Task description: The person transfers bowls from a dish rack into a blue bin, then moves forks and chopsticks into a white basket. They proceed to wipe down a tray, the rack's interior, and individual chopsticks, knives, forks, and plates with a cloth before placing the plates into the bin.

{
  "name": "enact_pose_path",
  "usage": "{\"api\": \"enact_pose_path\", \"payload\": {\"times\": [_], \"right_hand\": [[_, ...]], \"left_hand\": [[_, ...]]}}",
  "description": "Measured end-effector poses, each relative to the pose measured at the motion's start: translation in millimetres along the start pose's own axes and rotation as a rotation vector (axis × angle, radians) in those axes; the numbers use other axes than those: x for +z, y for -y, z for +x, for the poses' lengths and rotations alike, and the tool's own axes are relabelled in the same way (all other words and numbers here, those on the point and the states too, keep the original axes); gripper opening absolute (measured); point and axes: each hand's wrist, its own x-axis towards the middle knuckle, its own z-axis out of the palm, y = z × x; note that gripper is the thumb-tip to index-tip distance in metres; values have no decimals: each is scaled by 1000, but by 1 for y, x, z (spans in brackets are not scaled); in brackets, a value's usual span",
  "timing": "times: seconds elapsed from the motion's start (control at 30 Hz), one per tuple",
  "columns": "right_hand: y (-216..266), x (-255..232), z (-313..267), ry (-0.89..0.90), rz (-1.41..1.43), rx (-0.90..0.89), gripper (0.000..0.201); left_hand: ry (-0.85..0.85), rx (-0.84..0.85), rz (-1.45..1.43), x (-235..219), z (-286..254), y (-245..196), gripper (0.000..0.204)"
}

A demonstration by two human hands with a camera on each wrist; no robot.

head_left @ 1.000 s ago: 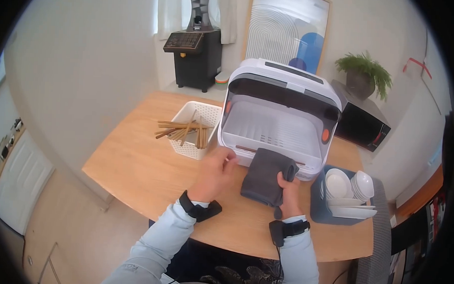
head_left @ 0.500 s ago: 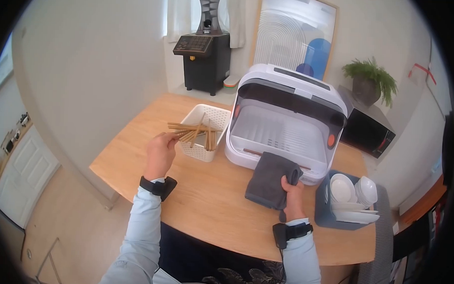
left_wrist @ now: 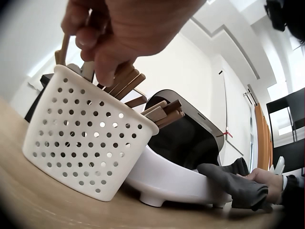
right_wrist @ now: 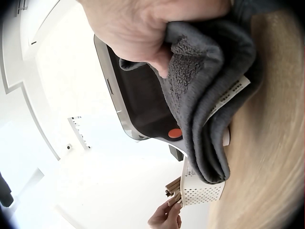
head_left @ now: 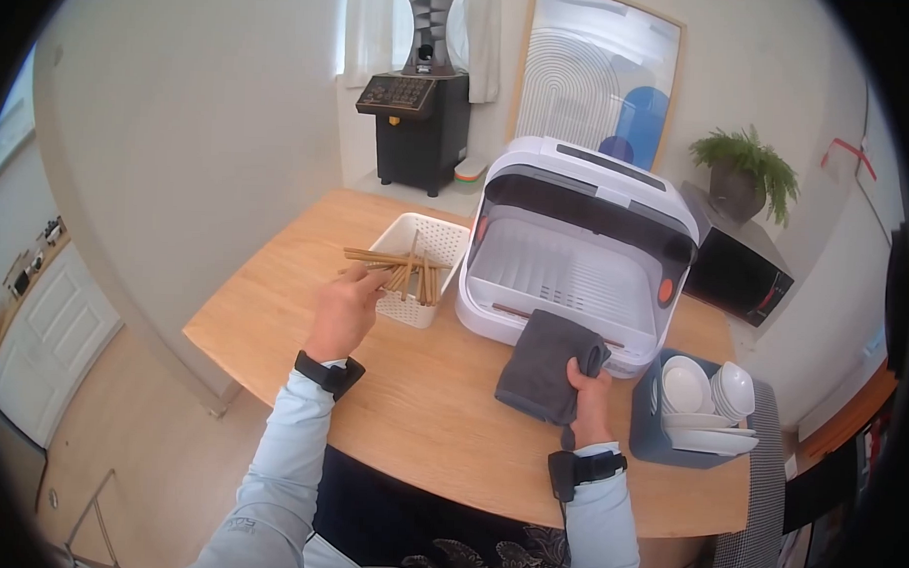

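Observation:
A white perforated basket (head_left: 402,310) on the table holds several wooden chopsticks (head_left: 429,283), some sticking out past its rim. My left hand (head_left: 346,305) is at the basket's near left corner, its fingers curled and pinching among the chopsticks; in the left wrist view the fingers (left_wrist: 107,62) hide part of what they grip. In my right hand (head_left: 591,394) is a folded dark grey towel (head_left: 544,367), the thumb pressed on its top. Behind the towel stands a white dish cabinet (head_left: 479,310) with its dark lid raised. Brown sticks (head_left: 511,311) lie along its front edge.
A blue-grey bin (head_left: 659,446) of white bowls and plates stands at the table's right side. Behind are a black microwave (head_left: 730,269), a potted fern (head_left: 738,189) and a black machine (head_left: 420,138). The wooden table (head_left: 440,404) has a curved front edge.
My left hand has moved from in front of the cabinet leftward to the chopsticks, then slightly right over them. The right hand still holds the towel. The head view has shifted a little.

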Motion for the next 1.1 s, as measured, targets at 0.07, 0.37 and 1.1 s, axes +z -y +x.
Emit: {"api": "enact_pose_path", "payload": {"times": [0.07,0.37,1.1], "right_hand": [[2,2,-1,-31,-3,18,31],[-2,-2,2,7,-19,-7,32],[12,4,-11,108,326,116,29]], "left_hand": [[-45,3,-3,5,0,3,15],[-251,-145,-193,0,-6,9,8],[194,-524,-1209,49,-19,-133,18]]}}
